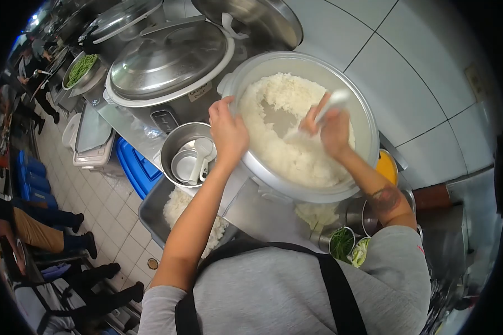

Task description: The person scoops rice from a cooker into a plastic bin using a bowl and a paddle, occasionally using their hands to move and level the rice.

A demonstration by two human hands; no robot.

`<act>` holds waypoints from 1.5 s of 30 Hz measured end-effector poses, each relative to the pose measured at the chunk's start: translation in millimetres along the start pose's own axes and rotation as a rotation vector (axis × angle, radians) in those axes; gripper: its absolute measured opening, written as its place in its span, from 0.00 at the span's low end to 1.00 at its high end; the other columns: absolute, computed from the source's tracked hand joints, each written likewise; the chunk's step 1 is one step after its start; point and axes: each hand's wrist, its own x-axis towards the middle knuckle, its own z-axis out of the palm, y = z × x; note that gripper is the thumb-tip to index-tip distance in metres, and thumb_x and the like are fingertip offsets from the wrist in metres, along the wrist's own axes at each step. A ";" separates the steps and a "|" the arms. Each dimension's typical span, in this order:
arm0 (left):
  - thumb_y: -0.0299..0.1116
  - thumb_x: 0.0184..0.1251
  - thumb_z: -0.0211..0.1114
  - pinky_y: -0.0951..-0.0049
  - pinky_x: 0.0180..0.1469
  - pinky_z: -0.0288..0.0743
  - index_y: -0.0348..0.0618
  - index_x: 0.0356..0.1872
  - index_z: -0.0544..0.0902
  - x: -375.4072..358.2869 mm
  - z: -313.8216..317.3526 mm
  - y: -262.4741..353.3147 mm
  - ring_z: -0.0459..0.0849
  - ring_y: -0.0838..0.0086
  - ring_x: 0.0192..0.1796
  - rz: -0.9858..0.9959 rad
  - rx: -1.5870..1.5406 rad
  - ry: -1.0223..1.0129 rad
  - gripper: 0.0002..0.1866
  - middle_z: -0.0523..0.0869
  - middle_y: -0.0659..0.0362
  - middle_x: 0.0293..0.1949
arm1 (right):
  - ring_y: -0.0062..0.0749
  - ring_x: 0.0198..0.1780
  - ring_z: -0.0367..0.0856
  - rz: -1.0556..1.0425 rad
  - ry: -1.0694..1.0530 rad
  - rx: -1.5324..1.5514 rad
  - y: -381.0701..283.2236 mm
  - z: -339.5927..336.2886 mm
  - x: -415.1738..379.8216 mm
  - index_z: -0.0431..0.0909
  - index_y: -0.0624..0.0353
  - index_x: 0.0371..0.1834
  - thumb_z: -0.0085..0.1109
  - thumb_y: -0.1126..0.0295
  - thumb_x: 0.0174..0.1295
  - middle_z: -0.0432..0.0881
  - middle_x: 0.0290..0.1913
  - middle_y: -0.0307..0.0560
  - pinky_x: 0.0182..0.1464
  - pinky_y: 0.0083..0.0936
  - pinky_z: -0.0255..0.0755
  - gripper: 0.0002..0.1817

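A large rice cooker stands in front of me, its lid off, with white cooked rice inside. The rice lies around a bare patch of the pot's bottom. On the cooker's near left rim my left hand is closed, fingers curled over the edge. Inside the pot, over the rice, my right hand grips a white rice paddle. Motion blurs both the paddle and the fingers on it. Just below my left hand is a steel pot holding a white scoop and a small metal bowl.
A second, lidded rice cooker stands to the left. A grey tub with rice sits below my left forearm. Containers of cut greens are near my right elbow. A tiled wall rises on the right. Other people work at far left.
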 end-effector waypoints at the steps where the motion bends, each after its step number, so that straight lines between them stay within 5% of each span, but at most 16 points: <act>1: 0.24 0.56 0.55 0.54 0.57 0.63 0.43 0.55 0.69 0.0 -1.2 0.4 0.67 0.50 0.58 -0.010 -0.010 -0.009 0.22 0.67 0.48 0.56 | 0.23 0.20 0.68 -0.109 0.038 -0.005 -12.3 2.2 15.9 0.64 0.57 0.28 0.37 0.38 0.65 0.67 0.17 0.40 0.32 0.28 0.73 0.30; 9: 0.24 0.58 0.54 0.55 0.58 0.62 0.46 0.56 0.68 -0.8 0.0 -5.0 0.67 0.52 0.59 -0.038 -0.007 -0.028 0.22 0.67 0.49 0.56 | 0.23 0.14 0.61 0.163 0.220 0.216 30.7 -1.0 -40.3 0.60 0.49 0.32 0.31 0.34 0.62 0.60 0.12 0.36 0.27 0.31 0.72 0.28; 14: 0.25 0.58 0.54 0.53 0.58 0.61 0.48 0.56 0.69 -0.1 0.8 -3.0 0.67 0.53 0.60 -0.053 -0.007 -0.029 0.22 0.67 0.51 0.56 | 0.23 0.14 0.61 0.304 0.070 -0.097 -6.1 -0.2 -10.7 0.60 0.52 0.31 0.31 0.35 0.64 0.59 0.12 0.37 0.26 0.30 0.71 0.29; 20: 0.25 0.58 0.54 0.53 0.58 0.61 0.46 0.56 0.69 -1.6 -0.4 -3.5 0.66 0.52 0.60 -0.021 -0.010 -0.020 0.22 0.66 0.50 0.57 | 0.23 0.13 0.65 -0.054 0.062 0.017 4.0 20.3 46.6 0.60 0.56 0.14 0.31 0.41 0.68 0.63 0.11 0.37 0.24 0.24 0.71 0.33; 21: 0.25 0.58 0.54 0.53 0.58 0.61 0.45 0.56 0.69 -1.1 -1.6 -2.1 0.66 0.52 0.60 -0.024 -0.002 -0.029 0.22 0.66 0.50 0.57 | 0.23 0.13 0.64 0.063 0.083 -0.179 35.0 15.8 28.3 0.60 0.53 0.31 0.27 0.39 0.67 0.60 0.11 0.37 0.23 0.28 0.72 0.28; 24: 0.25 0.57 0.54 0.53 0.58 0.61 0.45 0.56 0.69 2.5 0.4 -2.7 0.66 0.52 0.59 -0.024 -0.010 -0.021 0.22 0.66 0.49 0.56 | 0.23 0.14 0.64 0.245 0.231 0.011 44.8 -2.9 -18.5 0.60 0.54 0.31 0.26 0.38 0.66 0.61 0.12 0.37 0.24 0.28 0.72 0.29; 27: 0.25 0.57 0.54 0.53 0.58 0.61 0.44 0.56 0.69 -1.2 -3.7 -2.9 0.67 0.51 0.59 -0.017 -0.030 -0.040 0.22 0.67 0.49 0.56 | 0.23 0.14 0.65 0.353 0.121 -0.071 22.2 -10.9 -14.8 0.59 0.55 0.30 0.28 0.36 0.65 0.61 0.12 0.37 0.24 0.27 0.72 0.30; 31: 0.25 0.57 0.54 0.55 0.58 0.61 0.44 0.56 0.69 -0.2 -2.5 -1.3 0.67 0.51 0.59 -0.040 -0.059 -0.045 0.22 0.67 0.49 0.56 | 0.24 0.14 0.65 0.326 0.000 -0.165 -2.5 9.2 33.3 0.62 0.58 0.28 0.32 0.47 0.71 0.62 0.13 0.38 0.24 0.24 0.69 0.25; 33: 0.25 0.57 0.54 0.55 0.58 0.62 0.44 0.56 0.69 -0.5 -1.9 -6.5 0.67 0.52 0.59 -0.011 -0.032 -0.026 0.22 0.67 0.49 0.56 | 0.23 0.14 0.64 -0.080 0.083 -0.088 3.7 4.9 53.7 0.63 0.60 0.30 0.35 0.51 0.72 0.63 0.14 0.38 0.23 0.25 0.69 0.22; 34: 0.25 0.58 0.54 0.55 0.58 0.62 0.44 0.56 0.69 -1.0 -0.5 -7.8 0.67 0.52 0.59 0.027 -0.014 -0.013 0.22 0.67 0.49 0.56 | 0.23 0.14 0.64 -0.076 0.084 -0.088 9.9 4.0 51.1 0.63 0.60 0.30 0.35 0.51 0.72 0.63 0.14 0.38 0.23 0.25 0.69 0.22; 36: 0.26 0.58 0.54 0.55 0.58 0.61 0.45 0.56 0.69 -1.8 -1.1 -5.4 0.67 0.52 0.59 0.003 -0.022 -0.027 0.22 0.67 0.50 0.56 | 0.23 0.14 0.64 0.203 0.340 -0.088 39.4 -3.2 36.6 0.63 0.61 0.24 0.34 0.50 0.72 0.62 0.12 0.38 0.24 0.25 0.70 0.26; 37: 0.26 0.58 0.55 0.55 0.58 0.61 0.46 0.56 0.69 -0.6 -1.2 -3.6 0.67 0.53 0.59 -0.021 -0.028 -0.031 0.22 0.67 0.50 0.56 | 0.23 0.14 0.64 0.160 0.443 -0.021 66.1 -20.1 18.2 0.64 0.61 0.22 0.33 0.49 0.72 0.62 0.12 0.38 0.24 0.26 0.71 0.28; 45: 0.26 0.58 0.55 0.54 0.58 0.61 0.47 0.55 0.70 1.8 0.2 -5.6 0.68 0.53 0.59 -0.018 -0.030 -0.012 0.21 0.67 0.51 0.56 | 0.23 0.12 0.62 0.391 0.187 -0.244 8.3 -2.9 46.9 0.62 0.60 0.30 0.32 0.40 0.68 0.61 0.11 0.37 0.22 0.27 0.70 0.30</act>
